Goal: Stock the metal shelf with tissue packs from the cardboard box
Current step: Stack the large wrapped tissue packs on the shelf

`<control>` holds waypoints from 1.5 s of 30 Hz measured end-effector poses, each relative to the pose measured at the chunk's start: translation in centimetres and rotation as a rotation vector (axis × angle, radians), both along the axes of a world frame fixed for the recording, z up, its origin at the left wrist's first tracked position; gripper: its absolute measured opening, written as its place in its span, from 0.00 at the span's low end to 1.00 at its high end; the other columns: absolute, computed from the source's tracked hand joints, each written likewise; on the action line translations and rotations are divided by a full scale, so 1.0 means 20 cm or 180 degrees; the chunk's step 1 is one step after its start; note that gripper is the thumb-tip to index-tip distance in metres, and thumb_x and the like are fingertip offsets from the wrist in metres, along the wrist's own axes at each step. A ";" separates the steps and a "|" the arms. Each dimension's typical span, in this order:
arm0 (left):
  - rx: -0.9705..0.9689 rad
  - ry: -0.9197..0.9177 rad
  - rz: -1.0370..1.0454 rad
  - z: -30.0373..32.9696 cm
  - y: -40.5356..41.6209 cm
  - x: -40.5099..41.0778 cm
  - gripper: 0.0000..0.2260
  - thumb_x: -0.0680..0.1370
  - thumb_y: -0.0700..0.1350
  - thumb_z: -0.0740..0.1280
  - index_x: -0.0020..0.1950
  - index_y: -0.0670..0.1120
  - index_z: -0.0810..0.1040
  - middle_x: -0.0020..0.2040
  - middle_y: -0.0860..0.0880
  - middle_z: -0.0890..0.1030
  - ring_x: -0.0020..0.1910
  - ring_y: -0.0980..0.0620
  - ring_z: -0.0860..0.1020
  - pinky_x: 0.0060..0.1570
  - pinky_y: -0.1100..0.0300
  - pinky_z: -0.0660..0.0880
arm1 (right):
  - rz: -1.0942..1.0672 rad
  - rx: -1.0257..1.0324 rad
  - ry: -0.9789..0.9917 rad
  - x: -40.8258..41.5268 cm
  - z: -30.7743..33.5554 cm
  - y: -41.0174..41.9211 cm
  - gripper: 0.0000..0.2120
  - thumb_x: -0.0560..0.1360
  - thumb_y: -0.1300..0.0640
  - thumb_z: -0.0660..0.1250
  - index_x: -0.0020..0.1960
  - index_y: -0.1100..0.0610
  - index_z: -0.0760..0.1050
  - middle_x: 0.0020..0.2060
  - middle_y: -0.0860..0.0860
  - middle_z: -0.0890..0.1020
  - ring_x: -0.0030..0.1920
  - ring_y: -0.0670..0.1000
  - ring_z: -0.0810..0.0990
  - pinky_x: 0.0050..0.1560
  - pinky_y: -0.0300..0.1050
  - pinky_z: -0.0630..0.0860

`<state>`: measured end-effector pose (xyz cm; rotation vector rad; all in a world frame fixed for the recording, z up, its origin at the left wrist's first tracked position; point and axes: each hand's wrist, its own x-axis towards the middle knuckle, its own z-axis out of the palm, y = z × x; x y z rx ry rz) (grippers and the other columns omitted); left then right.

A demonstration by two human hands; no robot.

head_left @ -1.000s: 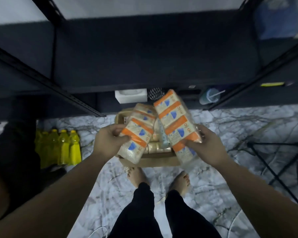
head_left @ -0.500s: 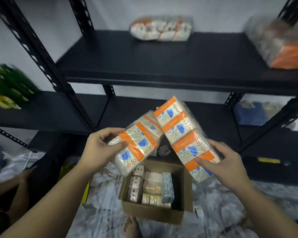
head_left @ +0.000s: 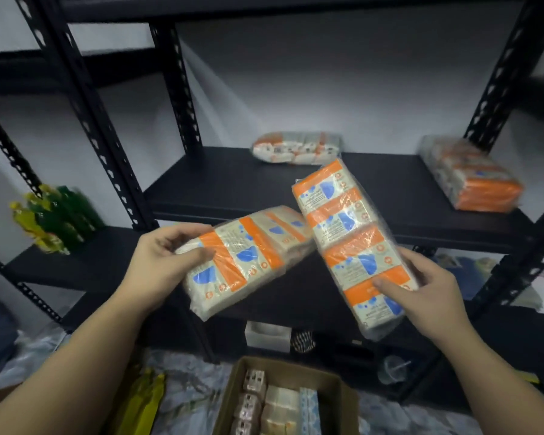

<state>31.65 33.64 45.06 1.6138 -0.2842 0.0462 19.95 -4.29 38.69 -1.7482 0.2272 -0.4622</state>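
Left hand [head_left: 164, 262] grips the near end of one tissue pack [head_left: 245, 262], thumb on top, fingers curled beneath and hidden; right hand [head_left: 421, 287] pinches a second tissue pack [head_left: 352, 243], thumb across its orange band, fingertips out of sight behind the wrap; both packs are held in the air in front of the metal shelf [head_left: 233, 186], the two touching at the middle; far back lies a blurred pack [head_left: 296, 148], another pack [head_left: 471, 174] at right; the cardboard box [head_left: 286, 400] below is cut off at the frame edge, its contents hard to read.
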 end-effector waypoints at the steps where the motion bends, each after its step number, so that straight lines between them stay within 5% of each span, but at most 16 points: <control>1: -0.0035 -0.0022 0.0014 0.02 0.00 0.03 0.14 0.72 0.29 0.75 0.52 0.44 0.86 0.48 0.44 0.88 0.45 0.47 0.87 0.40 0.58 0.83 | -0.0023 0.0014 -0.0030 0.03 0.03 0.00 0.26 0.67 0.63 0.81 0.62 0.51 0.81 0.50 0.43 0.88 0.51 0.47 0.88 0.46 0.42 0.85; 6: -0.0259 0.0046 -0.0080 0.10 0.01 0.19 0.14 0.71 0.30 0.77 0.51 0.45 0.87 0.49 0.42 0.87 0.47 0.42 0.87 0.43 0.52 0.85 | -0.0132 0.0134 -0.0114 0.15 0.12 0.02 0.24 0.69 0.68 0.79 0.62 0.51 0.81 0.48 0.43 0.88 0.47 0.45 0.88 0.39 0.36 0.82; 16: -0.0485 0.0033 -0.0489 0.29 0.05 0.67 0.12 0.74 0.27 0.70 0.52 0.42 0.84 0.44 0.44 0.87 0.40 0.46 0.87 0.35 0.57 0.83 | -0.0472 0.0176 -0.0376 0.48 0.34 0.11 0.20 0.71 0.66 0.79 0.58 0.49 0.83 0.48 0.47 0.89 0.48 0.50 0.89 0.42 0.44 0.85; 22: -0.0489 0.0111 -0.0924 0.24 0.04 1.01 0.17 0.62 0.42 0.84 0.49 0.48 0.88 0.50 0.40 0.86 0.45 0.43 0.87 0.42 0.53 0.84 | -0.0611 0.0140 -0.0158 0.66 0.38 0.16 0.19 0.72 0.62 0.79 0.60 0.49 0.82 0.50 0.49 0.89 0.50 0.52 0.89 0.52 0.54 0.83; 28: -0.0280 0.0321 -0.0804 0.07 -0.02 1.26 0.13 0.72 0.30 0.75 0.52 0.45 0.86 0.49 0.42 0.87 0.48 0.43 0.87 0.43 0.56 0.84 | -0.0951 0.0377 0.0059 0.77 0.33 0.22 0.15 0.73 0.57 0.78 0.59 0.51 0.82 0.49 0.48 0.89 0.48 0.51 0.89 0.50 0.52 0.83; 33: 0.0240 0.0205 -0.0951 0.01 -0.03 1.34 0.12 0.75 0.34 0.75 0.57 0.43 0.85 0.52 0.47 0.88 0.51 0.46 0.87 0.47 0.56 0.85 | -0.1174 0.0471 0.0169 0.81 0.29 0.25 0.13 0.75 0.55 0.77 0.59 0.52 0.81 0.48 0.49 0.89 0.46 0.53 0.89 0.45 0.49 0.81; 40: 0.2038 -0.0665 -0.1125 0.12 -0.14 1.44 0.14 0.77 0.50 0.74 0.62 0.61 0.81 0.57 0.60 0.81 0.54 0.59 0.83 0.54 0.57 0.81 | -0.1224 0.0438 0.0300 0.84 0.32 0.25 0.13 0.76 0.55 0.76 0.59 0.53 0.80 0.49 0.50 0.88 0.46 0.53 0.89 0.47 0.54 0.84; 45: 0.3593 -0.1551 -0.1372 0.19 -0.41 1.32 0.42 0.68 0.77 0.68 0.77 0.59 0.67 0.67 0.56 0.70 0.64 0.53 0.71 0.64 0.49 0.74 | -0.1210 0.0518 0.0358 0.83 0.31 0.22 0.15 0.76 0.55 0.77 0.60 0.52 0.79 0.49 0.50 0.88 0.47 0.54 0.89 0.48 0.57 0.84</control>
